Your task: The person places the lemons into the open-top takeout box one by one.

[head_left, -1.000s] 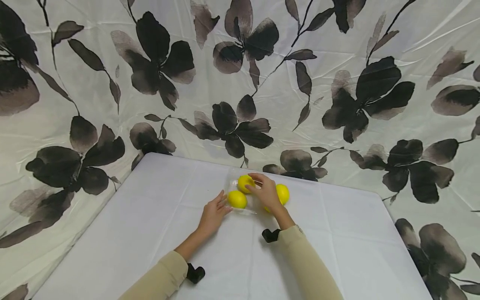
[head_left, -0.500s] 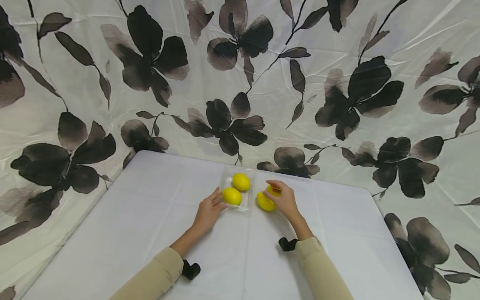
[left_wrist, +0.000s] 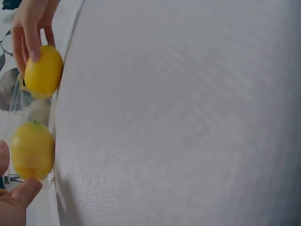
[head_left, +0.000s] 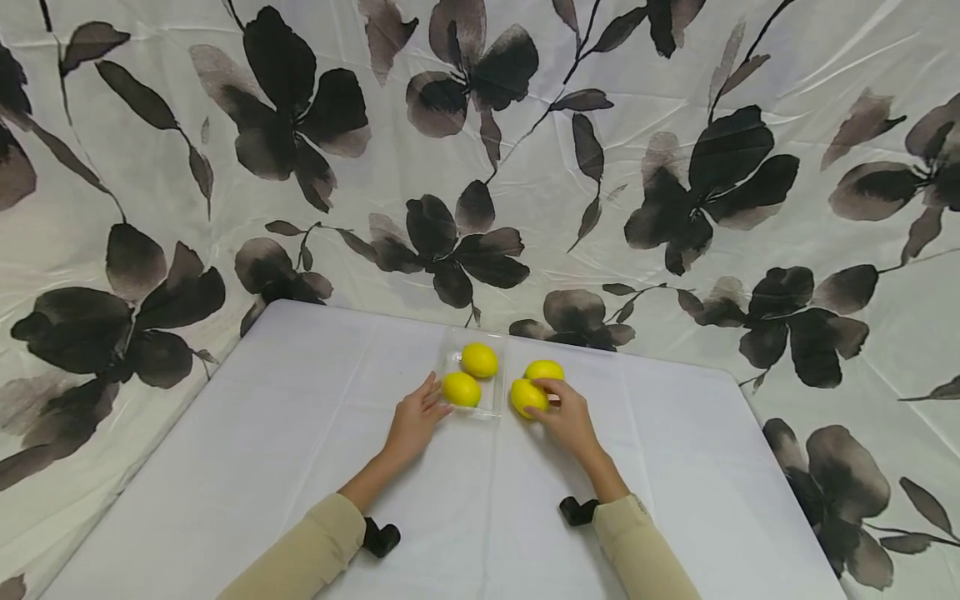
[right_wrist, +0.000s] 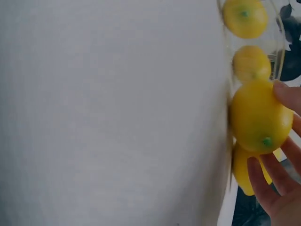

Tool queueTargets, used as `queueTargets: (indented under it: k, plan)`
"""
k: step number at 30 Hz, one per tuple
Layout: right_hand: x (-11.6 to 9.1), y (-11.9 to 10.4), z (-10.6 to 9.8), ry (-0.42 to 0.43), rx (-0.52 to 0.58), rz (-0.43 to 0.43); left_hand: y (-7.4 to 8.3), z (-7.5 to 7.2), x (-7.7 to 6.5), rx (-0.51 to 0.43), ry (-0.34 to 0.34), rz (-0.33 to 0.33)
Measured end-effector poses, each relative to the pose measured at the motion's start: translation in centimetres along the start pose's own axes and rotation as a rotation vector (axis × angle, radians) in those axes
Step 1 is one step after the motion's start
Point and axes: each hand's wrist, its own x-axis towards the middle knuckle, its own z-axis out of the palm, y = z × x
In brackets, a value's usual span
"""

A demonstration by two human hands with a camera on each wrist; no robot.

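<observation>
Two yellow lemons, a far one (head_left: 479, 360) and a near one (head_left: 461, 389), lie in a clear plastic tray (head_left: 493, 402) in the head view. My left hand (head_left: 414, 423) rests at the tray's left side, fingers fairly straight and thumb by the near corner. Just right of the tray, my right hand (head_left: 576, 419) grips a third lemon (head_left: 528, 399) between thumb and fingers. Behind that one lies another lemon (head_left: 543, 368), partly covered by the fingers. The right wrist view shows the gripped lemon (right_wrist: 261, 115) with its green stem end toward the camera.
A white cloth covers the table (head_left: 420, 533), whose far edge runs close behind the tray. Beyond it hangs a white curtain (head_left: 570, 183) with dark flowers. Black wrist devices sit by the left sleeve (head_left: 382, 537) and the right sleeve (head_left: 577, 510).
My right hand has let go of the far lemon in the tray, moved right, and taken hold of the nearer lemon outside it. My left hand has stayed by the tray.
</observation>
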Motion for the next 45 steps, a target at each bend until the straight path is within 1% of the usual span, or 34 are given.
queueTargets:
  k: [4,8,11,15,19,24,28,32,36,39,44,45]
  plan:
    - [0.0,0.2,0.2,-0.03,0.012,0.01,0.0,0.0,0.1,0.008,0.003,0.005]
    - [0.4,0.0,0.2,-0.041,0.017,0.023,0.0,0.0,0.2,0.012,0.011,0.022]
    - [0.6,-0.2,0.1,-0.024,0.034,0.064,-0.1,0.0,0.2,0.019,0.013,0.028]
    - [0.7,-0.9,-0.3,0.021,0.113,0.096,0.0,0.0,0.0,0.025,0.011,0.018]
    - [1.1,-1.6,-0.7,0.055,0.179,0.081,0.0,0.0,-0.1,0.031,0.013,0.006]
    - [1.5,-2.1,-0.8,0.066,0.221,0.069,0.1,0.0,-0.1,0.032,0.013,0.012]
    - [1.8,-2.8,-0.5,0.072,0.274,0.067,0.1,0.0,-0.2,0.019,0.008,0.003]
    - [2.1,-3.6,0.5,0.035,0.315,0.04,0.2,-0.1,-0.2,0.009,0.01,0.018]
    - [1.8,-6.1,0.9,-0.052,0.315,0.028,0.3,0.0,-0.2,0.001,0.011,0.015]
    - [1.5,-7.9,0.8,-0.106,0.3,0.018,0.2,0.1,-0.2,0.001,0.008,0.015]
    - [1.7,-7.9,1.2,-0.114,0.292,-0.028,0.2,0.0,-0.3,0.014,0.006,0.018]
    - [1.8,-7.5,1.4,-0.112,0.299,-0.029,0.2,0.0,-0.3,0.014,0.007,0.014]
